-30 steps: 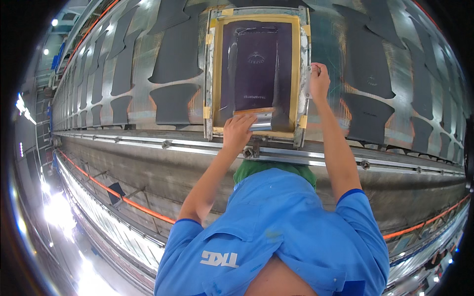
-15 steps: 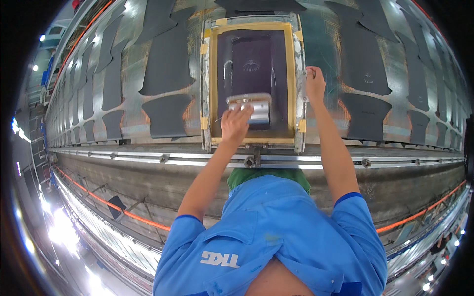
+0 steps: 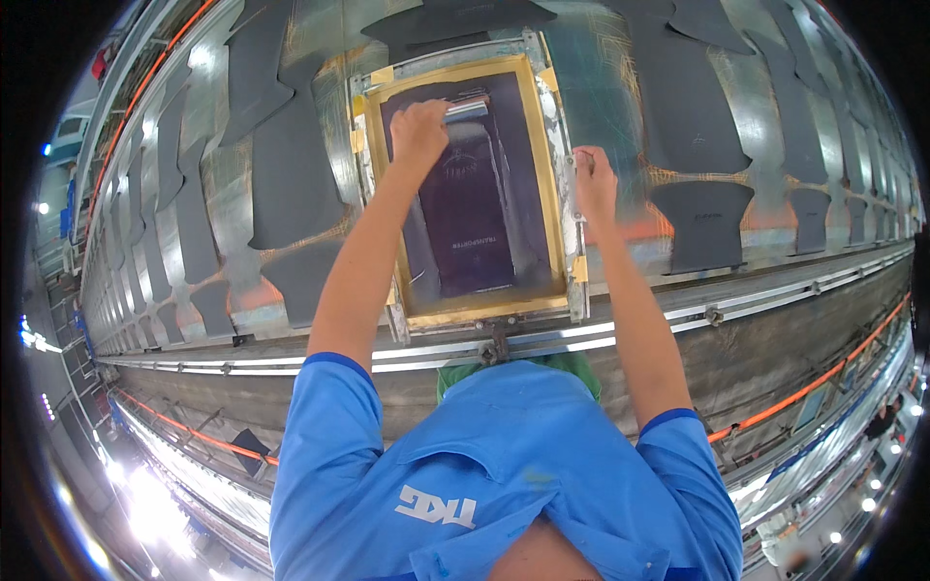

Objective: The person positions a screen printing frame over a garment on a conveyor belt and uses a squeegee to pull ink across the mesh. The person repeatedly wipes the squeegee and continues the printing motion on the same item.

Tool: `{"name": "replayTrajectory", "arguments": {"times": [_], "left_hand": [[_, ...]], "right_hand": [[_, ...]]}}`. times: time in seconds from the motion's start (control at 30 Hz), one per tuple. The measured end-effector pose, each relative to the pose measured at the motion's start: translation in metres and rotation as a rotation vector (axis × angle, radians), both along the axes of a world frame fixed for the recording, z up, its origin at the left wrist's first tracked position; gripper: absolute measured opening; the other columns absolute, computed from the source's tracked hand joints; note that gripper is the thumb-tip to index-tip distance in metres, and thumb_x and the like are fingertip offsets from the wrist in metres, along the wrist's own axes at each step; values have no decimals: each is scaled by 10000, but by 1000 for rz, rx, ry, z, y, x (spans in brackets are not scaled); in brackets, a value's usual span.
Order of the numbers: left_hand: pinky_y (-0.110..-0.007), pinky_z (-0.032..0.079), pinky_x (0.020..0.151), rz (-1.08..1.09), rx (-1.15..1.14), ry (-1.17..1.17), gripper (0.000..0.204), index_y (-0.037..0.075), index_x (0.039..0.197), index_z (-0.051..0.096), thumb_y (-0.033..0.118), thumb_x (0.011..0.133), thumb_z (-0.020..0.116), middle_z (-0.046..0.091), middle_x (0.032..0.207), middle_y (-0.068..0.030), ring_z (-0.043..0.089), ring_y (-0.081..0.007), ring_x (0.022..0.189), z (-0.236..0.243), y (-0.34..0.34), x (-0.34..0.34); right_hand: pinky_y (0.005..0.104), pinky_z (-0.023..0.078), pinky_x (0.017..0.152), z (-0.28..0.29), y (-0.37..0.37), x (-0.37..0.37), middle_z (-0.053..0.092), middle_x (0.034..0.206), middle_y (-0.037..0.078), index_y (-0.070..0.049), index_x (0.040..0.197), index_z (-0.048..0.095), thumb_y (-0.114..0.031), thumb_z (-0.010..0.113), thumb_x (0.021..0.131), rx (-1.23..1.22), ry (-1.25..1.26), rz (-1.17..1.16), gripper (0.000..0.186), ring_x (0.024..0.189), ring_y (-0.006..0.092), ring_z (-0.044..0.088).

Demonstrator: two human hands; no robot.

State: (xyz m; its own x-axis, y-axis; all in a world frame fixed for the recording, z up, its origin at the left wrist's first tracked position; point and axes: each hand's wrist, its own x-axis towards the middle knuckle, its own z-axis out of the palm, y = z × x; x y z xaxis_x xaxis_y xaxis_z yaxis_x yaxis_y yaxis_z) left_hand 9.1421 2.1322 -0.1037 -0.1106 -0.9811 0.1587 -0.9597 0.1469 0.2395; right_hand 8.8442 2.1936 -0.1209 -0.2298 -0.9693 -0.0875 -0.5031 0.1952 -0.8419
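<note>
A screen printing frame (image 3: 524, 291) with a yellow taped border and white-streaked metal sides lies on the long work table (image 3: 613, 116). Its dark purple mesh (image 3: 470, 228) carries pale printed marks. My left hand (image 3: 419, 136) is closed on a metal squeegee (image 3: 466, 110) near the mesh's far end; its fingertips are partly hidden. My right hand (image 3: 594, 184) is closed on the right side rail of the frame, with its fingers bent around the edge.
Dark grey cut panels (image 3: 697, 228) lie in rows to both sides of the frame. A metal rail (image 3: 615, 337) runs along the near edge. Orange pipes (image 3: 811, 382) run lower down, with bright lights at the left and lower right.
My left hand has moved the squeegee from the near end of the mesh to the far end. The frame appears further left and slightly tilted; my right hand stays on its side.
</note>
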Motion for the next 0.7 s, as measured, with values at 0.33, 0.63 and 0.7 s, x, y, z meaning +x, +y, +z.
{"name": "replayTrajectory", "arguments": {"times": [0.33, 0.63, 0.7], "left_hand": [[-402, 456, 841, -21, -28, 80, 344, 157, 1042, 685, -4, 743, 632, 708, 1062, 23, 644, -176, 1045, -5, 214, -57], [-418, 468, 838, -2, 1, 179, 450, 178, 1091, 693, -60, 711, 657, 718, 1096, -7, 664, -199, 1048, 2, 228, -54], [-428, 487, 854, 35, -82, 173, 394, 169, 1058, 715, -39, 732, 641, 726, 1076, -32, 672, -240, 1015, 3, 164, -43]], "right_hand": [[418, 502, 731, -12, -7, -6, 703, 851, 145, -78, 1077, 668, -267, 551, 994, -46, -12, 14, 237, 733, 312, 665], [409, 492, 745, -5, -7, -9, 698, 849, 131, -74, 1097, 664, -279, 553, 995, 38, -23, 26, 254, 767, 284, 666], [405, 490, 736, 2, -6, -8, 690, 824, 127, -77, 1095, 665, -286, 554, 998, 71, -20, 20, 256, 751, 275, 660]]}}
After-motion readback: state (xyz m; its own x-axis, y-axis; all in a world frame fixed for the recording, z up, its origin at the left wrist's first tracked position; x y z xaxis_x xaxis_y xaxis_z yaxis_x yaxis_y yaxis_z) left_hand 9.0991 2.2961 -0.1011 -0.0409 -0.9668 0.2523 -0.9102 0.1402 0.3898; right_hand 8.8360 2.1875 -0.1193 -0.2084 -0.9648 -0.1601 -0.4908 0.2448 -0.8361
